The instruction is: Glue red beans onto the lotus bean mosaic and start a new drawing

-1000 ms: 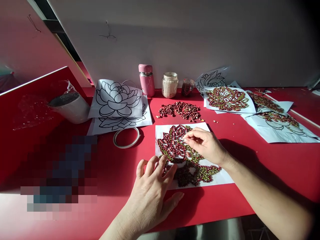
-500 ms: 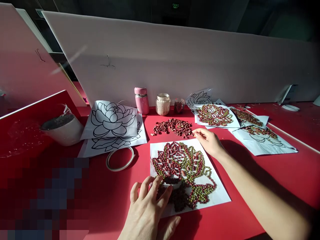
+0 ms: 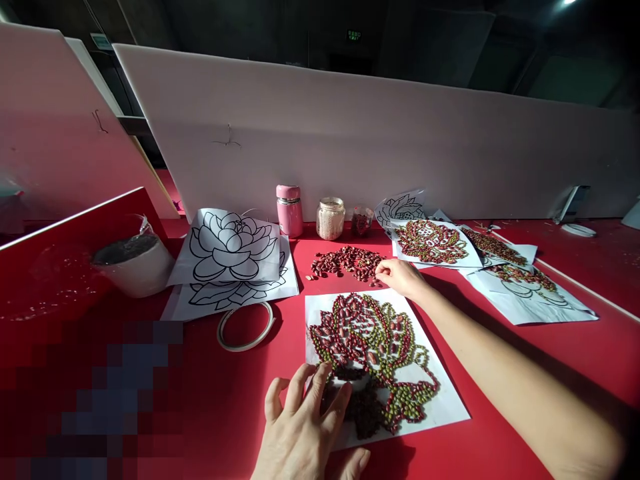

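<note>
A white sheet (image 3: 445, 407) lies on the red table with a flower picture (image 3: 370, 353) made of dark red and green beans. My left hand (image 3: 305, 417) rests at its lower left side, fingers spread and bent, fingertips at the picture's edge. It casts a shadow over the lower beans. Beyond the sheet is a loose pile of speckled reddish-brown beans (image 3: 345, 261). My right hand (image 3: 400, 277) is at the pile's right end, with thumb and fingertips pinched together among the beans. Whatever is between those fingertips is too small to make out.
Printed flower outlines (image 3: 233, 247) and a tape ring (image 3: 245, 327) lie left, near a white pot (image 3: 137, 267). A pink flask (image 3: 289, 212), a jar (image 3: 331, 219) and a small bean cup (image 3: 361, 220) stand behind the pile. Bean-covered sheets (image 3: 433, 242) lie right. A pale partition (image 3: 375, 133) closes the back.
My right hand has moved a little left, further onto the bean pile, and its fingers have curled in. My left hand stays on the sheet. The view has shifted slightly.
</note>
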`<state>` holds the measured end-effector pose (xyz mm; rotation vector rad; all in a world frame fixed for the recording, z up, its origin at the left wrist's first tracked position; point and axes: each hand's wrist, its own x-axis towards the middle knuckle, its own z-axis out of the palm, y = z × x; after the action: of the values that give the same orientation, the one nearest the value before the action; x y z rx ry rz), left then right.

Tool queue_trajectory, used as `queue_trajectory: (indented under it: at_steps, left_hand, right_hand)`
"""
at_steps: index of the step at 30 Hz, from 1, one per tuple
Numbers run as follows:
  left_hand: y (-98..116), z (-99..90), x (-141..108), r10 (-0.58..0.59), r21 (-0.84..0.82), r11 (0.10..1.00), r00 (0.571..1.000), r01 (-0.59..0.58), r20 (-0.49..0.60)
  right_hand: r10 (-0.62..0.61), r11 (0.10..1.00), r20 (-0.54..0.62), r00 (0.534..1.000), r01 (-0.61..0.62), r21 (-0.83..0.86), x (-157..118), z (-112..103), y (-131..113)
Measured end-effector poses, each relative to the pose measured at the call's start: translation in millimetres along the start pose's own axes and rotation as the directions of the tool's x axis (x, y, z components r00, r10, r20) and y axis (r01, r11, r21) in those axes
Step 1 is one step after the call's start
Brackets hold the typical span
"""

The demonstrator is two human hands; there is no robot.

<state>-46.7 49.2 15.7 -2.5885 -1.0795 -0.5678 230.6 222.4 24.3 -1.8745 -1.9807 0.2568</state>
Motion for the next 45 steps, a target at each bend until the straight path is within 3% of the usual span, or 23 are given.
queue_trajectory:
  at_steps: [5, 10, 14, 18, 21, 24, 28, 33, 37, 45]
  left_hand:
    - [1.3, -3.7, 2.0, -0.022, -0.029, 0.999, 0.999, 0.022, 0.028]
    - [1.7, -6.5, 1.4, -0.033, -0.090, 0.995, 0.998, 0.037, 0.047]
    - [4.0, -10.5, 0.4, -0.080, -0.167, 0.981, 0.992, 0.096, 0.097]
    - [6.0, -15.4, 0.5, -0.147, -0.227, 0.958, 0.979, 0.177, 0.143]
    - [6.7, -17.3, 1.5, -0.166, -0.252, 0.947, 0.976, 0.198, 0.141]
    - [7.7, -17.6, 3.1, -0.166, -0.262, 0.945, 0.977, 0.196, 0.132]
    - [8.8, -17.4, 4.1, -0.163, -0.260, 0.946, 0.979, 0.191, 0.125]
    - [9.4, -18.9, 4.1, -0.163, -0.273, 0.942, 0.977, 0.195, 0.136]
    - [10.1, -20.4, 6.0, -0.194, -0.307, 0.927, 0.975, 0.217, 0.104]
    - [11.3, -20.3, 8.1, -0.251, -0.399, 0.883, 0.967, 0.249, 0.047]
  right_hand:
    - [-0.024, 0.999, -0.001, 1.000, 0.024, -0.025, -3.2, -0.1, -3.8]
    - [-0.039, 0.999, -0.089, 0.995, 0.040, 0.019, -7.2, -5.5, -5.4]
    - [-0.021, 0.991, -0.184, 0.983, 0.045, 0.129, -10.1, -21.3, -5.9]
    - [-0.106, 0.908, -0.218, 0.970, 0.184, 0.377, -33.0, -33.8, -20.3]
    - [-0.238, 0.769, -0.138, 0.961, 0.273, 0.578, -64.8, -33.9, -40.3]
    - [-0.325, 0.726, -0.001, 0.946, 0.250, 0.641, -96.1, -28.3, -57.6]
    - [-0.388, 0.736, 0.152, 0.909, 0.207, 0.645, -119.5, -20.1, -66.8]
    - [-0.436, 0.766, 0.228, 0.870, 0.226, 0.601, -127.9, -14.7, -68.1]
    - [-0.460, 0.784, 0.196, 0.866, 0.293, 0.547, -131.3, -12.0, -68.7]
    - [-0.570, 0.762, 0.099, 0.816, 0.480, 0.435, -135.0, -4.0, -66.9]
